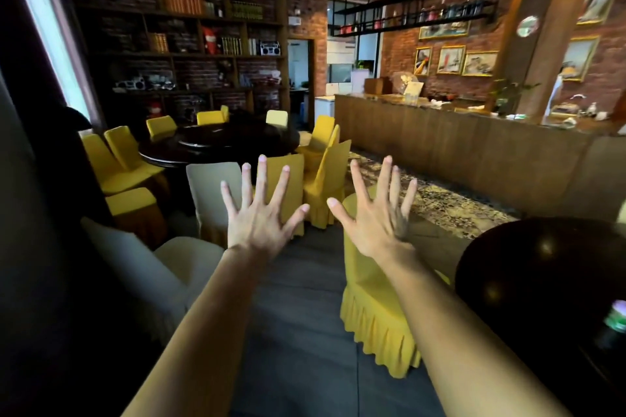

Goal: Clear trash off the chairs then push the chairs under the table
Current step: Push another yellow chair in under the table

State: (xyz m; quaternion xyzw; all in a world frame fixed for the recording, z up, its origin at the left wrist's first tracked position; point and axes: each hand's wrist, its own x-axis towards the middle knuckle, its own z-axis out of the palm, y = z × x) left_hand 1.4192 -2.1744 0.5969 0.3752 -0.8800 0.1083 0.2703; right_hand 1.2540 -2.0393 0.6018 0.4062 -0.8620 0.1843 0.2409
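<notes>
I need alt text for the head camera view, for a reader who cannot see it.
Two bare hands, left hand and right hand, are held up open with fingers spread, holding nothing, in a dim restaurant. Yellow-covered chairs stand around a dark round table behind them, and a nearer yellow chair stands beside another dark table.

A long wooden bar counter [457, 145] runs along the right. Above it hangs a black bottle rack [413, 15]; framed paintings [450, 59] line the brick wall behind it. Left of it stands a dark bookshelf [183, 41]; a patterned rug [440, 203] lies before it.
</notes>
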